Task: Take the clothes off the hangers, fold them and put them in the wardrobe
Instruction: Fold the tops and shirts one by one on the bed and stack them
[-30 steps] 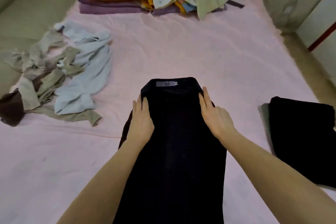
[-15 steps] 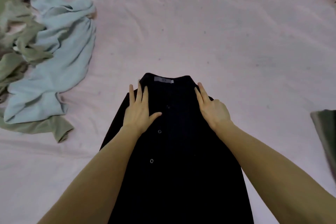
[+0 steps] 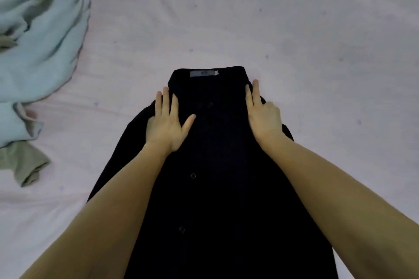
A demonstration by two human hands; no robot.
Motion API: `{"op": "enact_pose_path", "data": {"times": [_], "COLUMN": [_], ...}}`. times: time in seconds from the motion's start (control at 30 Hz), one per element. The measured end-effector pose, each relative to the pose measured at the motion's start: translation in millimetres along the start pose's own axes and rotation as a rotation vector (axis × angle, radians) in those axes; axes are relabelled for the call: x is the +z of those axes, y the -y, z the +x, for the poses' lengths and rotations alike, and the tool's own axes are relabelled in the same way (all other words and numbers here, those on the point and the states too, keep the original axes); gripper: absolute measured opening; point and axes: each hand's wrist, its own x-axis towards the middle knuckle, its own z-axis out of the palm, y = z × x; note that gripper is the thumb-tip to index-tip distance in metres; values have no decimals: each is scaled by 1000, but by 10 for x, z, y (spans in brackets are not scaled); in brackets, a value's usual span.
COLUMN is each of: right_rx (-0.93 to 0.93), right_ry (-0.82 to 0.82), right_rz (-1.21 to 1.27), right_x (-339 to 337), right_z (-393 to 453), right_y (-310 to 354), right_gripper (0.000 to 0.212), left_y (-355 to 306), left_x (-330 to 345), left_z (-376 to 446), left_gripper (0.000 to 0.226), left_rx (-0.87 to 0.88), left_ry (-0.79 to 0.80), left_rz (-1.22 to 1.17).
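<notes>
Shirt: a black button-front shirt [image 3: 217, 165] lies flat on the pink sheet [image 3: 294, 29], collar end away from the person, body running down to the bottom edge of the view.
Label: a grey tag [image 3: 203, 73] sits inside the collar at the far end of the shirt.
Buttons: three small dark buttons show down the front; the nearest one [image 3: 181, 229] is close to the left forearm.
Left hand: the left hand [image 3: 167, 123] rests palm down on the shirt's left shoulder area, fingers straight and a little spread, thumb angled toward the middle; it grips nothing.
Right hand: the right hand [image 3: 263, 115] lies on the shirt's right shoulder edge, fingers straight and together, pointing toward the collar; it also holds nothing, only presses on the cloth.
Other clothes: a light blue garment [image 3: 43, 36] lies crumpled at the left edge, well apart from the shirt, with a green garment [image 3: 25, 163] partly under it and sticking out at its near end.
</notes>
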Motion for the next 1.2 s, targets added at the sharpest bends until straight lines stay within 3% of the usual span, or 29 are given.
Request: {"op": "enact_pose_path", "data": {"times": [0.2, 0.37, 0.5, 0.6, 0.8, 0.87, 0.93, 1.0, 1.13, 1.2], "right_rx": [-57, -48, -35, 34, 179, 229, 249, 340, 856, 872], "right_ry": [17, -33, 31, 75, 143, 134, 106, 120, 105, 84], "right_rz": [-33, 634, 838, 829, 659, 646, 683, 836, 1289, 1273], "right_x": [-290, -575, -708, -688, -696, -705, -716, -697, -678, -747], "right_z": [-403, -1596, -2753, -3516, -4411, -4500, -4605, -4666, -4798, -4813], "right_y": [-18, 458, 860, 1162, 1784, 1895, 1956, 1928, 1836, 1890], "right_gripper": [65, 38, 36, 38, 69, 57, 26, 5, 11, 17], "left_y": [-10, 86, 349, 546, 876, 973, 1095, 1195, 1321, 1369], "left_x": [-206, -299, -240, -104, 140, 180, 196, 196, 179, 218], "left_z": [-424, -1515, -2404, -3040, -3861, -3997, -4164, -4277, -4411, -4438], "left_gripper": [71, 66, 65, 70, 72, 71, 71, 69, 67, 67], "left_rx": [106, 186, 253, 336, 492, 522, 526, 512, 533, 603], "left_ry": [116, 220, 266, 339, 342, 316, 310, 312, 314, 271], "left_rz": [-63, -172, -180, -126, 86, 156, 197, 206, 170, 132]}}
